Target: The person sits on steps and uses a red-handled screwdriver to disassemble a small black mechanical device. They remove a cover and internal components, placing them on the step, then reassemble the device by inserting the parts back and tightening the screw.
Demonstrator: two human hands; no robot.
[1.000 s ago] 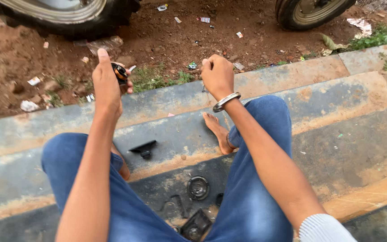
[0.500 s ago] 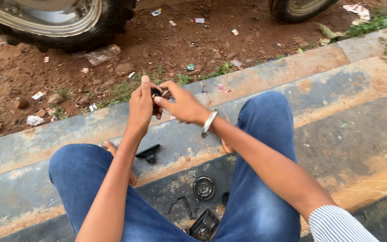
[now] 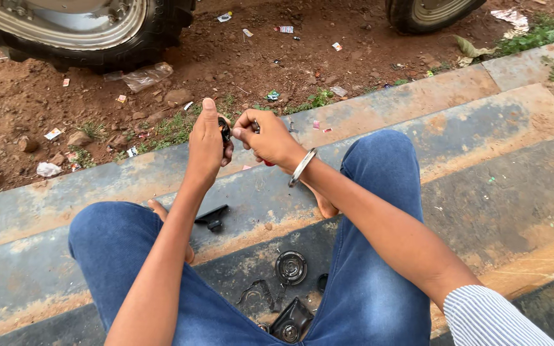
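**Both hands closed on a small dark part, held above the knees**

Left hand (image 3: 205,142): grip closed around a small black part (image 3: 225,132), thumb raised straight up along its near side; only an edge of the part shows between the fingers. Right hand (image 3: 268,137): grip pinched at the fingertips, meeting the same part from the right; a slim tool seems to sit in this pinch, with a red bit showing under the palm, but what it is cannot be told. A metal bangle (image 3: 302,167) sits on the right wrist; a striped sleeve (image 3: 495,320) covers the upper arm.

The part is held in the air between the two knees, over the concrete step (image 3: 469,160); the person sits in blue jeans (image 3: 367,269), bare feet on the step.

On the step below the hands: a black wedge-shaped piece (image 3: 211,214); nearer, a round dark ring part (image 3: 290,266), a bent wire clip (image 3: 256,295), and a black housing (image 3: 292,320) between the thighs.

Beyond: red dirt with litter; a large tyre (image 3: 84,38) upper left, a second wheel (image 3: 431,13) upper right.
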